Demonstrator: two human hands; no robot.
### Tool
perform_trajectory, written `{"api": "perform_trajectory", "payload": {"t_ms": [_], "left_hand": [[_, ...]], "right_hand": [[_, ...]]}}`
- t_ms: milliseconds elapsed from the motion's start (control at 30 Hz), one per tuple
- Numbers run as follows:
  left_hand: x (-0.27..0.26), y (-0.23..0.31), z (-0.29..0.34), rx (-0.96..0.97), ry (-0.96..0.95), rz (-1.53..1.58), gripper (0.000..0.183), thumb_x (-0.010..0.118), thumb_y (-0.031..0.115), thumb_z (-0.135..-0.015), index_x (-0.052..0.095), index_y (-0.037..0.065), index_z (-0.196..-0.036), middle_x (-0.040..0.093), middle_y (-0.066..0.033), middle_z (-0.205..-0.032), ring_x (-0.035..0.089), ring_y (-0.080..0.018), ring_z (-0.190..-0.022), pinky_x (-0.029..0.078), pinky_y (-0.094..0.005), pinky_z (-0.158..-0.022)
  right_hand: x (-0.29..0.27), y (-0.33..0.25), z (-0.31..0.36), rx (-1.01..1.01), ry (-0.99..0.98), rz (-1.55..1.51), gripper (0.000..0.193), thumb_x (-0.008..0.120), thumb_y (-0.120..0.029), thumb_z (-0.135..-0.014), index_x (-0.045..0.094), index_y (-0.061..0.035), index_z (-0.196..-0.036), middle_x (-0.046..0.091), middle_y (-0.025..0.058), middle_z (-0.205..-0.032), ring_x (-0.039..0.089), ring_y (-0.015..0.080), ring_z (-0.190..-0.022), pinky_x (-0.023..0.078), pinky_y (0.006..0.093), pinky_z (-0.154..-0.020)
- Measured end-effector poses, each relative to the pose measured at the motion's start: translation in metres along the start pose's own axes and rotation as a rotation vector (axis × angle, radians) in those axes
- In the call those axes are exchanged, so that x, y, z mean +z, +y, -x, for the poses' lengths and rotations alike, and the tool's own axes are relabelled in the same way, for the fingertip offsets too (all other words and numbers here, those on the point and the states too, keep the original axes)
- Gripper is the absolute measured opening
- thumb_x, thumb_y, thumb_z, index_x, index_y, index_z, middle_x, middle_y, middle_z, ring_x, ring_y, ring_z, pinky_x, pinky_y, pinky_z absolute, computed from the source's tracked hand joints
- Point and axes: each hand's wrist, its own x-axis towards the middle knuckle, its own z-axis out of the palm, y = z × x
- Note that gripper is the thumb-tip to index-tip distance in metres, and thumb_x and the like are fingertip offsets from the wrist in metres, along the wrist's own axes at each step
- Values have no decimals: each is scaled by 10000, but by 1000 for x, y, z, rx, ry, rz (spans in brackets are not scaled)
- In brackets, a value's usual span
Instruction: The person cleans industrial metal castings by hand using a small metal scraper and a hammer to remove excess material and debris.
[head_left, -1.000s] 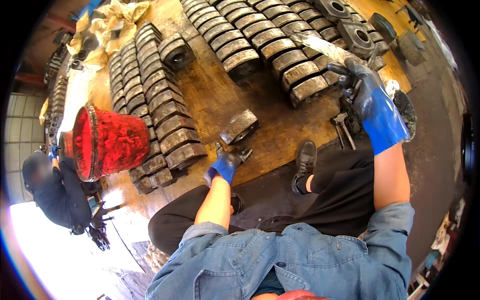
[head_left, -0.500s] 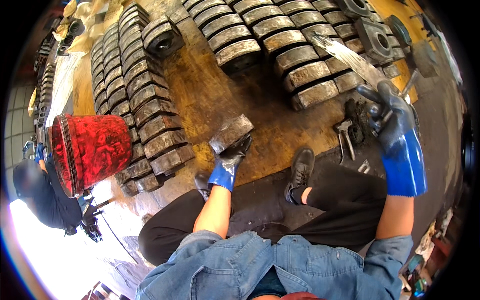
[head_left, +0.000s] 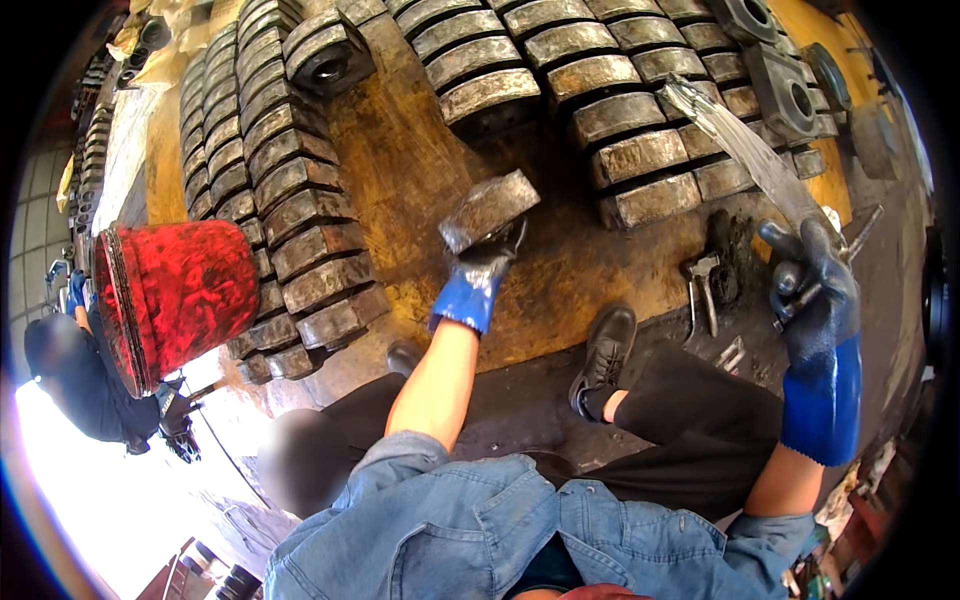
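My left hand point(head_left: 483, 262), in a blue and black glove, grips a rough grey metal block point(head_left: 490, 210) from its near side. The block is tilted and held above the brown floor sheet point(head_left: 400, 215). Off to the right, my right hand point(head_left: 815, 280), gloved the same way, is curled round a thin metal rod point(head_left: 864, 232). One end of the rod sticks out past the fingers; the rest is partly hidden. Just beyond that hand, a long pale translucent strip point(head_left: 745, 150) stretches toward the blocks. I cannot tell whether it touches the hand.
Rows of curved-top metal blocks point(head_left: 310, 205) stand at left, with more rows point(head_left: 650, 200) ahead. A red smeared bucket point(head_left: 195, 285) is at the left. A hammer point(head_left: 706, 285) lies right of my shoe point(head_left: 605, 350). Another person point(head_left: 85, 370) is at far left.
My left hand has moved forward and slightly right with the block. My right hand has come nearer to me with the rod. The whole view has shifted a little.
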Motion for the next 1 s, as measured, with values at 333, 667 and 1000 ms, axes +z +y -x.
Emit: {"api": "perform_trajectory", "payload": {"t_ms": [333,667,1000], "left_hand": [[39,20,-132,-39,-117,-163,588,313,538,-935,443,146,-1354,430,-142,-1418,412,-369,-1280,332,-638,-1016],[48,26,-71,-93,62,-257,698,345,605,-910,340,115,-1407,333,-163,-1467,348,-357,-1318,301,-624,-1036],[111,2,87,-69,153,-424,973,393,683,-877,108,-35,-1469,159,-173,-1551,197,-322,-1424,206,-455,-1145]], "right_hand": [[11,-1,9,4,-1,-33,353,574,-224,-932,508,-29,-1219,677,154,-967,478,62,-526,376,155,-425],[7,-18,25,-182,-304,-157,368,570,-289,-942,507,1,-1158,691,152,-995,568,89,-613,428,199,-508],[-22,-35,33,-228,-528,-598,150,489,-181,-964,504,-64,-1057,679,189,-1013,611,157,-627,450,261,-505]]}}
